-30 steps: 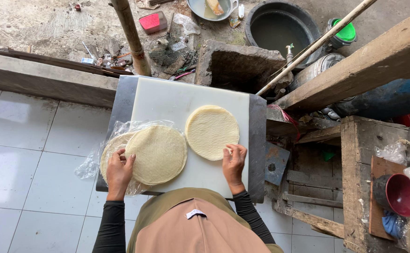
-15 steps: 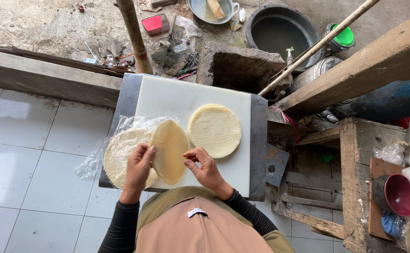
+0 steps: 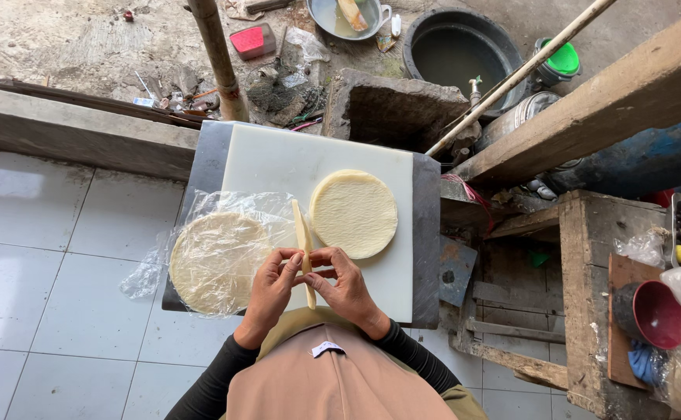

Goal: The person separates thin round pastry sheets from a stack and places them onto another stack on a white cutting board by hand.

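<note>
A thin, limp wrapper sheet (image 3: 304,243), judged light and tearable, was pinched edge-on at its near rim by both hands (image 3: 309,284) above the white board (image 3: 278,163).

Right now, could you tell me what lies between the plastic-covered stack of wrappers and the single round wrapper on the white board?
In the head view, one wrapper held on edge by both hands stands between the stack and the flat wrapper.

The wrapper (image 3: 303,249) stands edge-on, its faces perhaps unreadable between both grips.
</note>
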